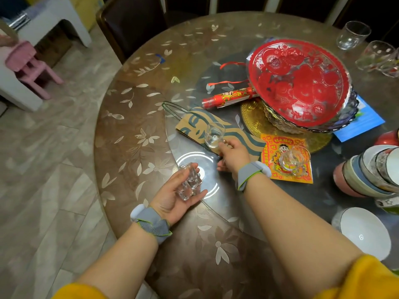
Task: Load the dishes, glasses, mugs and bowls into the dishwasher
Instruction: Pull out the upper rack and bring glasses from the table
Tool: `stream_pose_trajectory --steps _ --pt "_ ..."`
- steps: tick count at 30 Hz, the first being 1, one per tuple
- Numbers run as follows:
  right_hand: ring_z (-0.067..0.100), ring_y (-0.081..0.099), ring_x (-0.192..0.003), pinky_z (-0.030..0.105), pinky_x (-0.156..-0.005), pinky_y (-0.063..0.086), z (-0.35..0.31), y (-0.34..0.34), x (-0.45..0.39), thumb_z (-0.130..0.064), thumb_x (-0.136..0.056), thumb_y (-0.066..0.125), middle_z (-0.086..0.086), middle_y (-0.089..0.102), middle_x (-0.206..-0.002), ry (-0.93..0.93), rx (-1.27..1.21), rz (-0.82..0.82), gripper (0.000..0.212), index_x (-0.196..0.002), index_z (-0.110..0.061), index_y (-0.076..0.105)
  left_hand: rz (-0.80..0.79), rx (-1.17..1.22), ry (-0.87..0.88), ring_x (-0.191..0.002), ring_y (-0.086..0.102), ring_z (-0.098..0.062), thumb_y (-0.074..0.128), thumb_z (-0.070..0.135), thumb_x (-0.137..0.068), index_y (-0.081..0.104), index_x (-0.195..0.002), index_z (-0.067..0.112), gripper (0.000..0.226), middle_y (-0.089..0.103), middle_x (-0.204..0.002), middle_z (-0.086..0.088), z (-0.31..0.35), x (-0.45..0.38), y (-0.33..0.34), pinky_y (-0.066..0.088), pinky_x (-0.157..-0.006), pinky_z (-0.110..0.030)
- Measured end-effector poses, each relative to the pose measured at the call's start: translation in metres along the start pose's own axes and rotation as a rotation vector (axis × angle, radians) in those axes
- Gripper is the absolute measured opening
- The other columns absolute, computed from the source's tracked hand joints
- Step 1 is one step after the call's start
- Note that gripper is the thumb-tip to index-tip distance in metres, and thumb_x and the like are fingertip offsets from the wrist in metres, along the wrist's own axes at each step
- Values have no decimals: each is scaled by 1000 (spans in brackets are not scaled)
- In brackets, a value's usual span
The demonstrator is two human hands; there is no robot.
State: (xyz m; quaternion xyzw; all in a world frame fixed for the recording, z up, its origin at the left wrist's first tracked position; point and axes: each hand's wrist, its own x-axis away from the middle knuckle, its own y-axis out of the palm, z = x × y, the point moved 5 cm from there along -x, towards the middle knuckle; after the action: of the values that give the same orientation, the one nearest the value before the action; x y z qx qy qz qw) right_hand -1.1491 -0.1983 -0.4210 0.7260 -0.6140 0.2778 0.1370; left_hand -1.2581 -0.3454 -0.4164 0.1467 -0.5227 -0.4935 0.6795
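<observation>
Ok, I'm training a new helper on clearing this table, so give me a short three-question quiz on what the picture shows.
1. True or false: the left hand holds nothing.
2. What does the right hand hold? A) a white bowl B) a small clear glass cup C) the red roll
3. Fill in: the glass mug stands on a yellow and ____ printed paper.

Key
1. False: it cradles small clear glasses in its palm.
2. B: the small clear glass cup, held above the brown paper bag.
3. Red.
</observation>
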Motion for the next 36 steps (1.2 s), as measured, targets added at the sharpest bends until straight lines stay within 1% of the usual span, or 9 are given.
stream_pose_trajectory --steps 6,11,15,19,24,29,33,35,36 --pt "14 43 -36 23 -39 47 -4 0 23 -22 -99 51 10 53 -77 -58 -9 -53 13 -97 -10 55 82 -129 62 -97 56 -20 71 25 -75 73 -100 16 27 62 -104 -5 12 20 12 39 -104 -58" --pt "17 47 -39 28 -42 49 -22 -21 72 -23 -100 51 10 53 -78 -265 -58 -69 15 -88 -15 56 57 -215 154 -92 57 -18 67 29 -78 71 -101 17 27 62 -99 -3 26 23 44 39 -104 -57" --pt "21 51 -40 30 -44 48 -23 -88 117 -23 -99 53 15 51 -72 -398 -40 135 14 -96 -10 58 -71 -364 97 -89 60 -14 69 32 -77 71 -102 20 28 63 -98 0 -2 13 93 43 -103 -53" --pt "23 48 -39 22 -42 42 -21 -151 159 -23 -98 54 18 50 -55 -461 -90 323 14 -86 -17 57 -186 -517 27 -85 62 -11 65 30 -79 67 -107 20 29 66 -93 7 -41 16 134 46 -99 -47" --pt "18 50 -43 26 -46 46 11 -269 255 -20 -98 55 0 51 -51 -564 -201 599 12 -86 -18 59 -420 -672 -49 -98 60 -15 67 26 -79 71 -103 22 25 65 -107 5 -147 70 214 42 -103 -51" --pt "13 53 -45 23 -47 46 73 -362 338 -22 -98 55 5 53 -59 -601 -213 810 15 -83 -22 58 -613 -755 -143 -93 66 -13 70 17 -79 72 -98 20 20 70 -99 5 -266 136 270 46 -97 -45" --pt "-1 48 -43 16 -47 42 162 -451 426 -17 -97 56 -4 50 -59 -549 -288 997 16 -82 -21 57 -738 -849 -233 -97 66 -17 67 21 -76 67 -106 18 30 70 -97 2 -408 195 302 48 -93 -38" --pt "-1 47 -41 15 -44 40 266 -546 558 -14 -98 55 -3 48 -59 -478 -346 1229 12 -86 -13 58 -834 -1000 -426 -103 62 -20 65 24 -74 66 -107 20 34 69 -100 4 -569 287 316 43 -97 -43" --pt "1 46 -40 16 -43 40 272 -545 556 -14 -98 54 -2 47 -58 -474 -350 1213 12 -86 -10 58 -801 -1036 -423 -105 60 -21 65 25 -74 66 -108 21 34 68 -102 3 -569 284 308 42 -97 -44"
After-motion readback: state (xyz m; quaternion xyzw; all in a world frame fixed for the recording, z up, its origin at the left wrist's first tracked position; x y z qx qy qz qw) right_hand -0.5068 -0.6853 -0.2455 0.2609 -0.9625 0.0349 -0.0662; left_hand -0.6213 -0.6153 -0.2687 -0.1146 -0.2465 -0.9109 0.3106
